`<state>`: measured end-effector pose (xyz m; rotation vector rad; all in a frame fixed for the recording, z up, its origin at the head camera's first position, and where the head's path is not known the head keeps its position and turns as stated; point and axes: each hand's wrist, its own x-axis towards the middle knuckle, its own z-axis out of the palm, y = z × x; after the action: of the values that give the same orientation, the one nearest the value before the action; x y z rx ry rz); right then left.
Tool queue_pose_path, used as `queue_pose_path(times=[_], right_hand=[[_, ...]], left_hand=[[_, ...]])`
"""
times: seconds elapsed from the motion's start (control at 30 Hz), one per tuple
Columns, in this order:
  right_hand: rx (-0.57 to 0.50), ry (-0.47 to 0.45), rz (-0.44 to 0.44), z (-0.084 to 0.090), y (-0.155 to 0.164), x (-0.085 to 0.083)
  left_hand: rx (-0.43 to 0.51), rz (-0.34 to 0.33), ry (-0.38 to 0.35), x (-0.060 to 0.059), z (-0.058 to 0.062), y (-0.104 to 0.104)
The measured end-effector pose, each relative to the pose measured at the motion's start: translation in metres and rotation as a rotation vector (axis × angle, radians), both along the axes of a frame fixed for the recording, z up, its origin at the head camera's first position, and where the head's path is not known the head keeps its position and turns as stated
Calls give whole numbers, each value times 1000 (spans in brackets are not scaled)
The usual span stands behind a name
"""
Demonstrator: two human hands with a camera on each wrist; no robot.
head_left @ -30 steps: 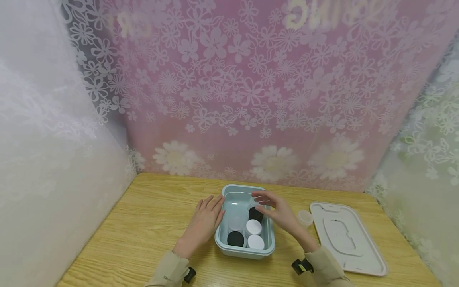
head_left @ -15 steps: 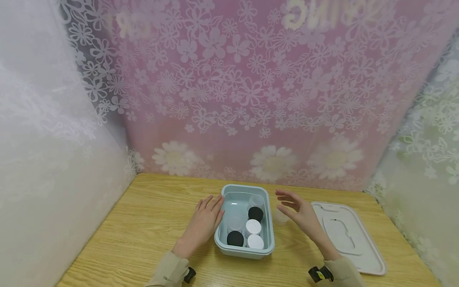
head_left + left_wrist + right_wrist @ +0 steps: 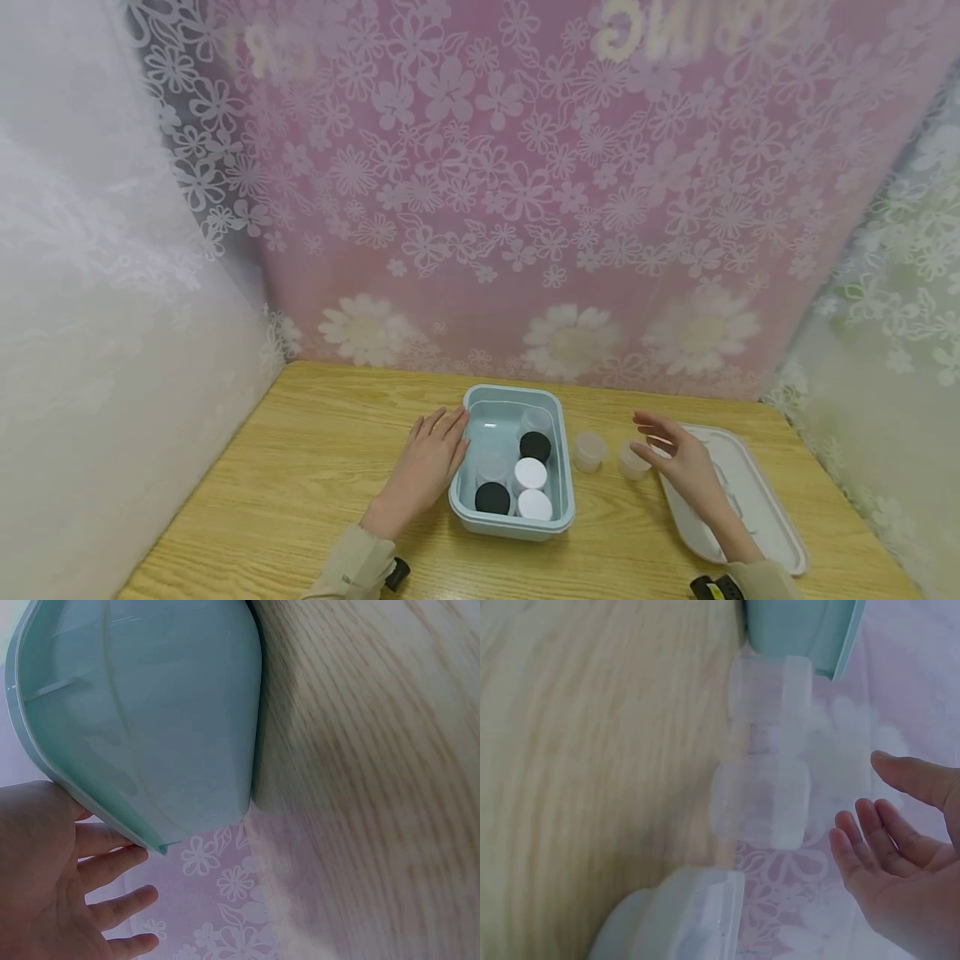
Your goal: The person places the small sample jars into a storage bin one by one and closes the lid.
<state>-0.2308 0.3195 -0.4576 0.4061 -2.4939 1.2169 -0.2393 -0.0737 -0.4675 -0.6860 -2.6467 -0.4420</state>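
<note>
My left hand (image 3: 426,465) rests along the left rim of a light-blue plastic box (image 3: 517,526), its fingers spread in the left wrist view. Inside the box stand small round jars: two with black lids (image 3: 492,498), two with white lids (image 3: 530,473), and two clear ones (image 3: 536,420). To the right of the box, two small translucent jars (image 3: 591,451) stand on the table, apart from each other. Above the outer translucent jar (image 3: 759,802), my right hand (image 3: 686,468) hovers with loosely bent fingers, holding nothing. The right wrist view shows a gap between them.
A white box lid (image 3: 765,517) lies on the wooden table (image 3: 300,467) at the right, partly behind my right hand and forearm. A floral curtain (image 3: 480,208) hangs behind the table, and pale curtains flank both sides.
My right hand has moved from over the box out to the right. One translucent jar first beside the lid is now joined by a second beside the box. My left hand stays.
</note>
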Motion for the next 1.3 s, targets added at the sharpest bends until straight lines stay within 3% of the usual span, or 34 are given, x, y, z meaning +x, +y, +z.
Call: queue_pose_path(times=[0.23,0.47,0.6,0.9,1.3], right_hand=[[54,-81,-72,-6,9,-1],[43,-285,-84,-9,10,-1],[64,-352,-114,-12,9,-1],[109,-371,-141,-13,7,-2],[83,-293,-115,12,-3,1]], left_hand=[[-4,2,-7,-2,-1,1],[-8,4,-13,-2,-1,1],[0,1,-11,-3,-1,1],[-1,-1,-10,-2,-1,1],[10,1,4,-2,-2,0]])
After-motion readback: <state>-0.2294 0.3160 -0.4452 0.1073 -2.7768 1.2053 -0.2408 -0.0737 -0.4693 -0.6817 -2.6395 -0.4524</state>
